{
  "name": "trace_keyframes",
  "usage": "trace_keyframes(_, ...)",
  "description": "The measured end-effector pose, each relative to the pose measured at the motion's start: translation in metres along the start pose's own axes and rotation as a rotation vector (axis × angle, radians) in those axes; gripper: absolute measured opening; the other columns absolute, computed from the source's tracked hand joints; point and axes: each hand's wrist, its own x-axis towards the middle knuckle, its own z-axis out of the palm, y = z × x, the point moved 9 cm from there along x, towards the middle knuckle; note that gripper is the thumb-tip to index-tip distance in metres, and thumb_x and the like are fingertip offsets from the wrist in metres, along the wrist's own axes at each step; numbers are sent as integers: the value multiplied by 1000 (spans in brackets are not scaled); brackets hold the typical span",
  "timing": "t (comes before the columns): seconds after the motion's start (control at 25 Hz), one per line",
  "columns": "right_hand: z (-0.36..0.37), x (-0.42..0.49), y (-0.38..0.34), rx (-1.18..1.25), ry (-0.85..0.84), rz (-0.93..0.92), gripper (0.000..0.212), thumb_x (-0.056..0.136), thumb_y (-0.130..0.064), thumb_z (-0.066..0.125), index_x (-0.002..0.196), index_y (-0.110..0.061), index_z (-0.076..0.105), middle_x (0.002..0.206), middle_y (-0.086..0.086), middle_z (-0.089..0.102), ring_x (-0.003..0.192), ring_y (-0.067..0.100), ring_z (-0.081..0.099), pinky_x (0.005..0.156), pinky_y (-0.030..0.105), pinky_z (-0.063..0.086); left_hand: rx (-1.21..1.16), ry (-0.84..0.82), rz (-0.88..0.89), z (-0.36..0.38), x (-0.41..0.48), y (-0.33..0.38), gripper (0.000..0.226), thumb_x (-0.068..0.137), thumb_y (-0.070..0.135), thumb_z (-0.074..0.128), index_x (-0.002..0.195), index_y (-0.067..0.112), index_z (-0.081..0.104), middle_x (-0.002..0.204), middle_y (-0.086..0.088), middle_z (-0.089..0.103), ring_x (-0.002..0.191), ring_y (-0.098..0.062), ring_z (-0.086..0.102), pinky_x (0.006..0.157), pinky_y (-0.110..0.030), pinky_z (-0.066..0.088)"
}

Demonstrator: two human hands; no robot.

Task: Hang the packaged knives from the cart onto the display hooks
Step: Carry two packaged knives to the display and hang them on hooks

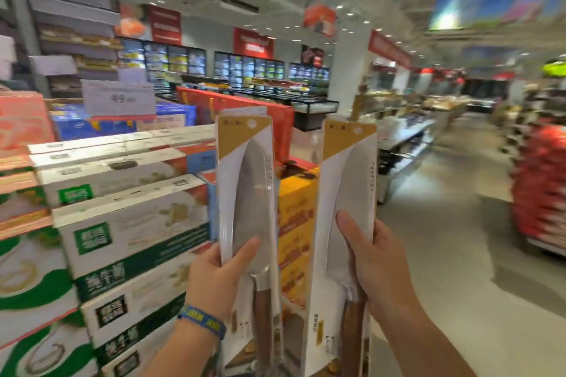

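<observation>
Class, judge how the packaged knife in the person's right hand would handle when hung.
The right-hand packaged knife probably stays stiff, standing upright from a low grip. Likely bottom-heavy, given its wooden handle. The glossy card may be slippery.

I see two bare forearms with no sleeves. Just below my left hand [214, 278], the wrist carries a blue fabric wristband [202, 321] with yellow capital lettering. Below my right hand [372, 260], the wrist is unadorned.

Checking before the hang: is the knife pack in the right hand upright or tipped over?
Upright. The right hand holds the knife pack with its hang-hole end on top and the wooden handle at the bottom.
</observation>
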Motion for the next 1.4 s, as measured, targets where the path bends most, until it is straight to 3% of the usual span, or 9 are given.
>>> trace_keyframes(0.12,-79,-33,-6,-84,171,8,35,70,-71,73,91,-42,76,86,-6,79,77,16,77,73,49,64,-42,-164,-51,69,-20,-19,55,62,53,79,81,1,74,66,-3,70,57,-13,61,52,-27,46)
trace_keyframes(0.24,-182,-80,-5,-170,412,51,55,69,-73,76,90,-22,75,85,2,78,77,23,76,67,45,63,1,-361,-74,146,-68,-24,55,62,65,76,71,11,72,61,4,68,58,-6,60,52,-26,48)
trace_keyframes(0.48,-365,-212,34,-182,749,136,31,94,-50,66,107,-23,73,90,-8,78,81,8,75,74,30,62,60,-823,-230,275,-221,-52,52,57,65,83,78,19,78,73,3,76,66,-11,69,55,-25,53)
trace_keyframes(0.56,-419,-264,49,-144,838,169,31,96,-45,63,115,-21,69,98,-5,79,88,14,76,78,36,63,115,-965,-233,315,-282,-58,56,55,69,78,76,18,77,72,-3,76,62,-15,68,58,-35,55)
trace_keyframes(0.68,-493,-342,50,-126,981,157,20,98,-35,65,110,-19,69,96,0,79,83,19,77,62,30,60,117,-1142,-278,366,-378,-65,70,55,69,76,90,8,75,88,-16,75,82,-33,72,79,-51,57)
trace_keyframes(0.76,-535,-396,52,-144,1055,178,17,97,-34,65,110,-23,66,99,0,78,88,19,76,70,35,61,97,-1241,-295,390,-445,-66,62,62,63,81,94,10,75,91,-10,77,93,-32,72,86,-49,58)
trace_keyframes(0.92,-591,-497,58,-172,1185,255,30,83,-54,65,107,-35,60,105,-2,75,98,20,73,90,52,58,137,-1362,-361,424,-554,-70,46,67,56,82,89,16,76,88,-1,78,89,-22,73,81,-42,58)
trace_keyframes(1.16,-636,-636,51,-207,1516,238,22,98,-55,59,104,-34,64,96,-12,75,89,7,72,73,30,56,172,-1601,-361,465,-702,-63,46,59,66,73,41,25,62,47,12,54,41,-3,45,43,-17,37)
trace_keyframes(1.4,-645,-691,18,-321,1774,239,32,95,-52,62,89,-21,62,72,-11,61,59,-3,58,51,9,42,93,-1815,-324,511,-788,-49,62,60,70,70,64,11,51,58,-10,45,55,-18,42,54,-29,32)
